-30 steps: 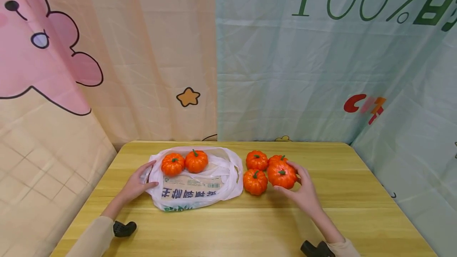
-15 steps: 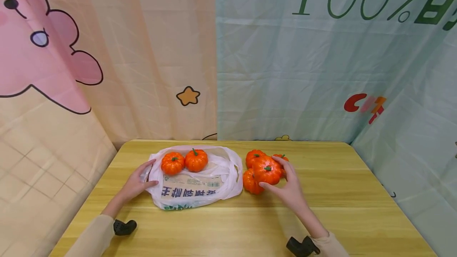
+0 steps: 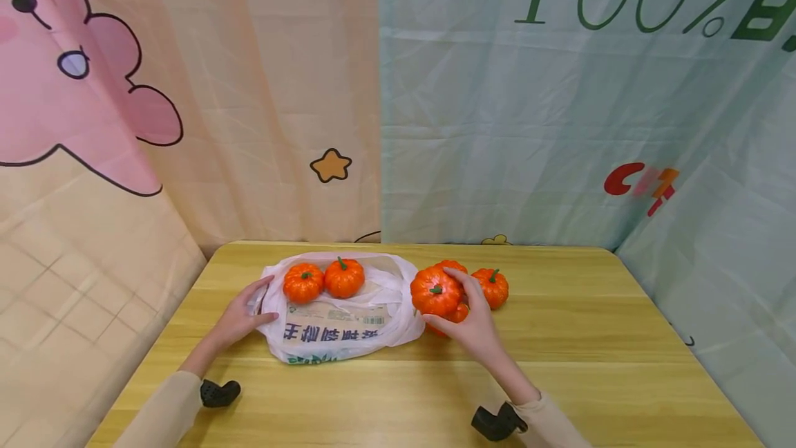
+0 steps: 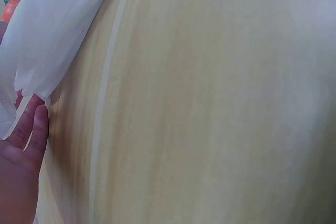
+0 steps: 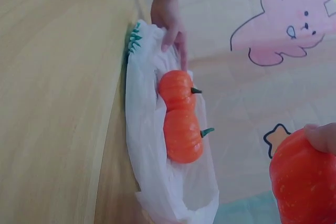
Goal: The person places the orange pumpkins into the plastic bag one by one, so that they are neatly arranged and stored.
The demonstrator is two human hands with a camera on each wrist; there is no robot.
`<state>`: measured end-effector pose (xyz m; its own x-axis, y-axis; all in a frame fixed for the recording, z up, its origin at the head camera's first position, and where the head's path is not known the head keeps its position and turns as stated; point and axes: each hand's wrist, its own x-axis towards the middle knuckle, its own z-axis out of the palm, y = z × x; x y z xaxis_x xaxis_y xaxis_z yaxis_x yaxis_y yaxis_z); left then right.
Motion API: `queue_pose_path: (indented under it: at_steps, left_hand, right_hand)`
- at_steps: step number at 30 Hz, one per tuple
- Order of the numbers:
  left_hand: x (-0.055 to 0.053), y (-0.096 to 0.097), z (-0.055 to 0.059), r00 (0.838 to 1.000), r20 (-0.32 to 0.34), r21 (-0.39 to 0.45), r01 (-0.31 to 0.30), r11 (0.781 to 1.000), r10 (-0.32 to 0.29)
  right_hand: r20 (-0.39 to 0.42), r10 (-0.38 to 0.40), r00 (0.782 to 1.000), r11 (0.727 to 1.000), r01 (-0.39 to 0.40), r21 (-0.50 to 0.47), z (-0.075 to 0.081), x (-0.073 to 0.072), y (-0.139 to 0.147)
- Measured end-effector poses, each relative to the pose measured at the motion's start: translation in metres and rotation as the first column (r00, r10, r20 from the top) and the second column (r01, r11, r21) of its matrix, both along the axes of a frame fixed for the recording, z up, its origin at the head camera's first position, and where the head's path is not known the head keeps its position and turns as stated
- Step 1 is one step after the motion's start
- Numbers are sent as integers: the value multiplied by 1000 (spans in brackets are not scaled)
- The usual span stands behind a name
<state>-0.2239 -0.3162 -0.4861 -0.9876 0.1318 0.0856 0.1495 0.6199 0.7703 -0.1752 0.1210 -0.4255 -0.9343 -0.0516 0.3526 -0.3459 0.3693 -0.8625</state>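
An open white plastic bag (image 3: 357, 351) with dark printing lies on the table, two small orange pumpkins (image 3: 303, 283) inside it. At its left end my left hand (image 3: 239, 314) holds the bag's edge, thumb and fingers spread around it. In the left wrist view those fingers (image 4: 37, 129) reach against the white plastic (image 4: 58, 30). My right hand (image 3: 472, 320) grips another pumpkin (image 3: 435, 291) by its sides, raised near the bag's right rim. The right wrist view shows this held pumpkin (image 5: 304, 182) at the lower right, beside the bag (image 5: 147, 145).
Right of the bag, more pumpkins stand on the wooden table (image 3: 591, 337): one (image 3: 491, 288) in plain sight, others (image 3: 452, 266) partly hidden behind the right hand and its pumpkin. Printed curtains (image 3: 497, 123) hang behind the table and at both sides.
My right hand has carried its pumpkin leftward, from over the right of the loose pumpkins to the bag's right rim. My left hand stays at the bag's left end.
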Motion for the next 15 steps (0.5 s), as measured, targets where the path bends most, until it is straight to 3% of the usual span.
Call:
queue_pose_path:
  at_steps: [15]
  left_hand:
    - [-2, -1, -2, 1000, 1, 10, -1, 1000, 1]
  right_hand:
    - [18, 87, 996, 995, -87, -45, -4, -19, -45]
